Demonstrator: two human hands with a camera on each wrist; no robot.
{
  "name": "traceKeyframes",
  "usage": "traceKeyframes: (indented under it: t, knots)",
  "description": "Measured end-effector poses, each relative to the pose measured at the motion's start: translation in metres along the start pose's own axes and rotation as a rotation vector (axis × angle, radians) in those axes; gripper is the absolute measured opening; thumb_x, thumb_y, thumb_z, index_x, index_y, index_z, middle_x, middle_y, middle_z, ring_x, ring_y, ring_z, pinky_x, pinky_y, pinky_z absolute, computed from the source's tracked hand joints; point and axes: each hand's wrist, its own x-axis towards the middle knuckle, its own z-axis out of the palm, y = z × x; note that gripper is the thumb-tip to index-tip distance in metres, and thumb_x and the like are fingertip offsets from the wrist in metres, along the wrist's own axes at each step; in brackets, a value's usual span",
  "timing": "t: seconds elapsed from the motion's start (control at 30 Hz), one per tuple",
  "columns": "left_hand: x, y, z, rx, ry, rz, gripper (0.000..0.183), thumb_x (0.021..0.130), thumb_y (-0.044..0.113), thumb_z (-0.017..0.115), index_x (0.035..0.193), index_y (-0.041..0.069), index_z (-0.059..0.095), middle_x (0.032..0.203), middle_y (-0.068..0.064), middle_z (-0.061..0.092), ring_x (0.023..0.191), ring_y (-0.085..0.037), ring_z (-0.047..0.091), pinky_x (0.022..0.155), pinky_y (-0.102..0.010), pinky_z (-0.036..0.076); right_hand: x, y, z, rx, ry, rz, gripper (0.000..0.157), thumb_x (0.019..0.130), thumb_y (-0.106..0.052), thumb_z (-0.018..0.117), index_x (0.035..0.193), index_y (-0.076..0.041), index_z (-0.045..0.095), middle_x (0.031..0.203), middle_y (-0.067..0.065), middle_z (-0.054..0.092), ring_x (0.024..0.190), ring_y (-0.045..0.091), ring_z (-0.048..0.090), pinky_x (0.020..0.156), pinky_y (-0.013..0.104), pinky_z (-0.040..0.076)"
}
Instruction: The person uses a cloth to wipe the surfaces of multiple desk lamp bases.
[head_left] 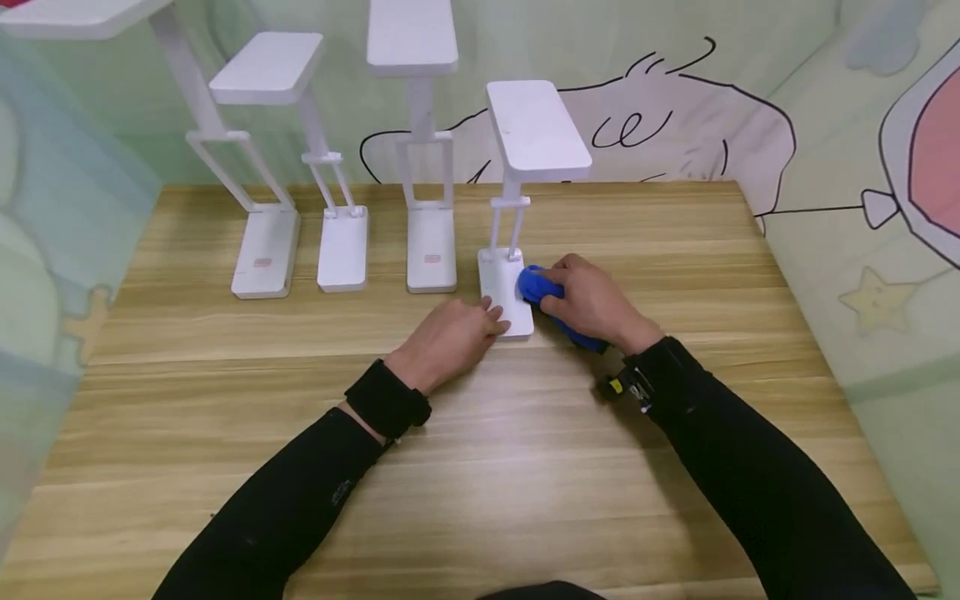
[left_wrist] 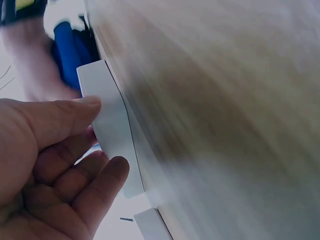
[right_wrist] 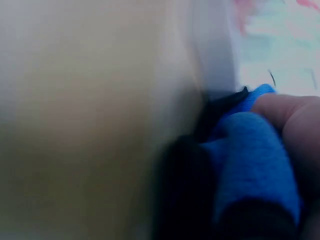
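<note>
A white folding stand with a flat top plate and thin arms stands upright on the wooden table. My left hand grips the near left corner of its base. In the left wrist view, the thumb presses the narrow face of that base and curled fingers touch it lower down. A bunched blue cloth with black parts is in my right hand, against the base's right side. Up close in the right wrist view, the blue cloth lies under the fingers; the view is blurred.
Three similar white stands, a left one, a smaller one and a middle one, line up to the left. Behind the wooden table hangs a printed backdrop, which also flanks both sides.
</note>
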Motion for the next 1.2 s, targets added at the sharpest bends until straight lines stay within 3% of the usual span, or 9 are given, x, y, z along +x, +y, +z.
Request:
traceKeyframes:
  t: [0.17,0.33,0.43,0.53,0.67,0.83,0.93,1.1,1.2]
  knots:
    - [-0.001,0.002,0.002,-0.014,0.023,-0.001,0.027,0.098,0.014,0.054,0.122,0.015,0.067,0.126,-0.008,0.064,0.118,-0.022,0.057,0.087,-0.038,0.055,-0.022,-0.003,-0.002,-0.028,0.067,-0.113,0.044,0.085,-0.023,0.066,0.128,-0.012,0.064,0.117,0.018,0.056,0.098,0.029,0.057,0.083,0.047,0.052]
    - [0.001,0.001,0.000,-0.011,0.041,-0.030,0.023,0.094,0.017,0.062,0.114,0.011,0.071,0.115,-0.005,0.070,0.100,-0.019,0.065,0.077,-0.035,0.056,0.002,-0.003,-0.008,0.080,0.072,-0.111,0.045,0.087,-0.019,0.063,0.132,-0.016,0.061,0.126,0.017,0.054,0.106,0.030,0.055,0.090,0.050,0.049]
    - [0.004,-0.006,-0.003,-0.035,0.018,-0.091,0.042,0.089,0.026,0.069,0.125,0.006,0.062,0.124,-0.009,0.065,0.108,-0.023,0.060,0.087,-0.038,0.053,0.014,-0.002,-0.005,0.101,0.014,-0.080,0.046,0.087,-0.018,0.062,0.133,-0.018,0.060,0.127,0.015,0.053,0.107,0.028,0.054,0.091,0.048,0.049]
    - [0.005,-0.015,-0.004,-0.045,-0.020,-0.139,0.066,0.087,0.035,0.071,0.140,0.002,0.048,0.142,-0.017,0.050,0.127,-0.029,0.048,0.103,-0.041,0.044,0.016,-0.005,-0.001,0.097,0.006,-0.094,0.045,0.087,-0.015,0.063,0.132,-0.018,0.061,0.126,0.017,0.052,0.107,0.029,0.053,0.091,0.047,0.049]
    - [0.002,-0.020,-0.004,-0.030,-0.025,-0.149,0.067,0.086,0.039,0.071,0.137,0.000,0.051,0.144,-0.020,0.048,0.125,-0.029,0.051,0.101,-0.041,0.046,0.007,-0.015,0.006,0.043,0.012,-0.195,0.042,0.086,-0.015,0.064,0.128,-0.017,0.064,0.122,0.017,0.052,0.106,0.028,0.052,0.091,0.046,0.049]
    - [0.001,-0.017,-0.003,-0.015,0.008,-0.116,0.065,0.086,0.041,0.071,0.134,0.000,0.054,0.140,-0.022,0.052,0.115,-0.030,0.059,0.092,-0.040,0.052,-0.010,-0.023,0.006,0.042,-0.070,-0.329,0.040,0.083,-0.016,0.067,0.123,-0.016,0.068,0.121,0.016,0.054,0.106,0.027,0.051,0.090,0.045,0.047]
    - [0.002,-0.016,-0.003,-0.009,-0.010,-0.107,0.066,0.086,0.041,0.071,0.135,0.000,0.054,0.139,-0.023,0.052,0.113,-0.030,0.060,0.091,-0.040,0.052,-0.003,-0.023,0.003,0.025,-0.072,-0.302,0.039,0.085,-0.017,0.067,0.124,-0.017,0.067,0.122,0.015,0.055,0.107,0.027,0.052,0.092,0.046,0.047]
    - [0.001,-0.019,-0.006,-0.046,-0.079,-0.111,0.066,0.089,0.038,0.069,0.140,0.002,0.048,0.146,-0.022,0.045,0.121,-0.029,0.054,0.098,-0.039,0.048,0.017,-0.021,0.001,-0.011,0.019,-0.168,0.039,0.087,-0.017,0.063,0.126,-0.019,0.066,0.123,0.014,0.054,0.109,0.027,0.052,0.095,0.046,0.047]
    - [0.000,-0.022,-0.006,-0.080,-0.086,-0.118,0.067,0.089,0.035,0.069,0.142,0.003,0.045,0.149,-0.020,0.041,0.126,-0.028,0.050,0.101,-0.038,0.046,0.018,-0.023,0.004,-0.035,0.050,-0.172,0.039,0.087,-0.017,0.063,0.126,-0.018,0.066,0.123,0.016,0.054,0.109,0.028,0.052,0.095,0.046,0.047]
